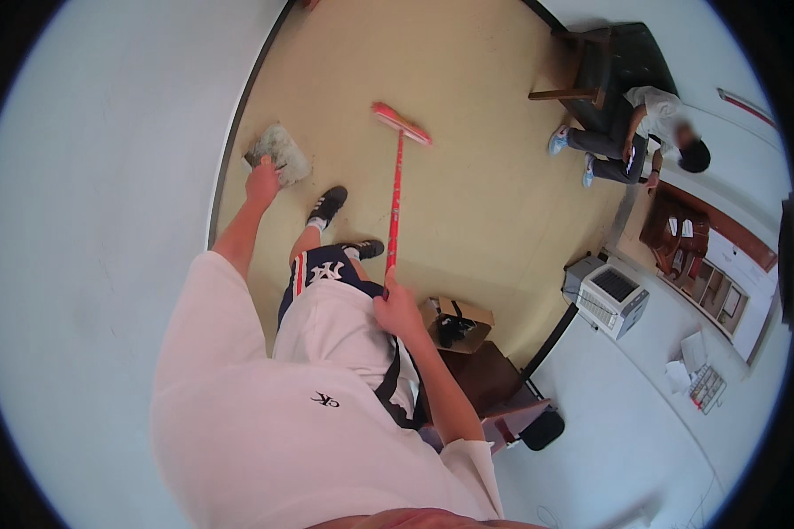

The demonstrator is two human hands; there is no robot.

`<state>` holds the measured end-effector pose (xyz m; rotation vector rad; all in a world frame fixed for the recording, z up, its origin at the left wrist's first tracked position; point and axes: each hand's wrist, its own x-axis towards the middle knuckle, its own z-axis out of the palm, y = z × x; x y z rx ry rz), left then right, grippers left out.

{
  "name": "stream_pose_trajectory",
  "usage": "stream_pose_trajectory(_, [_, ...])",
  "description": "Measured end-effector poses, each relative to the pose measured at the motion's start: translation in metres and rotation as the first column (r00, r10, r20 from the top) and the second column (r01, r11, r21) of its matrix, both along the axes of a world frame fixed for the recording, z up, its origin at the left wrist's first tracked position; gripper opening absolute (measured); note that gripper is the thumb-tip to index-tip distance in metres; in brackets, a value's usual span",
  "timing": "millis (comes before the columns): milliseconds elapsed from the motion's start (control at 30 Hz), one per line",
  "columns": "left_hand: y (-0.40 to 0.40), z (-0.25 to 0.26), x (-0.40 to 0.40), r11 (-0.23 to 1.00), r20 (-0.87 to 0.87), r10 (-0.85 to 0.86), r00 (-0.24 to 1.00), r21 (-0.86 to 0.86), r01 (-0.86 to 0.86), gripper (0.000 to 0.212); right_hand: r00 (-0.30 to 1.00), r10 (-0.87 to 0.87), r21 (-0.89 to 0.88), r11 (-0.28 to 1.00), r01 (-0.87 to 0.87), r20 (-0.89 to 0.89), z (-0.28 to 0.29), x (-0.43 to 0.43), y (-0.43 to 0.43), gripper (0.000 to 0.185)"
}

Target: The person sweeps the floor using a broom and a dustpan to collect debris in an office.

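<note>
My left hand [263, 183] grips the near edge or short handle of a dirty grey dustpan [284, 155], which is low over or on the yellowish floor beside the wall at left. In my right hand [397, 309] is the upper end of a red broom handle [396, 205]. The broom head [401, 123], with pink-red bristles, lies across the floor ahead, apart from the dustpan. My feet in black shoes stand between the two. Whether the dustpan touches the floor cannot be told.
A person [655, 125] sits on a dark sofa [635, 56] at upper right, holding a phone. An air cooler [612, 297] stands by the right wall. Near my right arm are an open cardboard box [480, 315] with black items inside and a dark brown wooden piece of furniture [480, 377].
</note>
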<state>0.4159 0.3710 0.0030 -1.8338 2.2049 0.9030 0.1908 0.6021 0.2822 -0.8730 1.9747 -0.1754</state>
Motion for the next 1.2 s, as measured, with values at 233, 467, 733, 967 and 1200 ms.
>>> stream_pose_trajectory(233, [-0.015, 0.013, -0.021, 0.999, 0.01, -0.023, 1.0, -0.043, 0.024, 0.018, 0.925, 0.294, 0.256, 0.9, -0.353, 0.24, 0.07, 0.019, -0.023, 0.066])
stream_pose_trajectory(467, [-0.011, 0.003, -0.02, 0.999, 0.045, 0.016, 0.999, -0.038, -0.014, 0.02, 0.913, 0.121, 0.179, 0.963, -0.204, 0.389, 0.093, -0.001, -0.024, 0.061])
stream_pose_trajectory(733, [0.0, 0.009, 0.001, 1.0, -0.018, -0.001, 1.0, -0.024, 0.001, 0.022, 0.437, -0.739, 0.444, 0.664, 0.601, 0.513, 0.113, -0.057, 0.026, 0.059])
stream_pose_trajectory(967, [0.034, 0.029, 0.021, 0.997, -0.172, 0.014, 0.985, -0.069, -0.026, 0.023, 0.135, -0.8, 0.324, 0.383, 0.865, 0.585, 0.098, -0.071, 0.109, 0.056])
stream_pose_trajectory(1200, [0.061, 0.048, 0.007, 0.99, -0.305, 0.099, 0.947, -0.062, -0.123, 0.023, -0.143, -0.733, 0.293, 0.08, 0.953, 0.665, 0.08, -0.091, 0.218, 0.029])
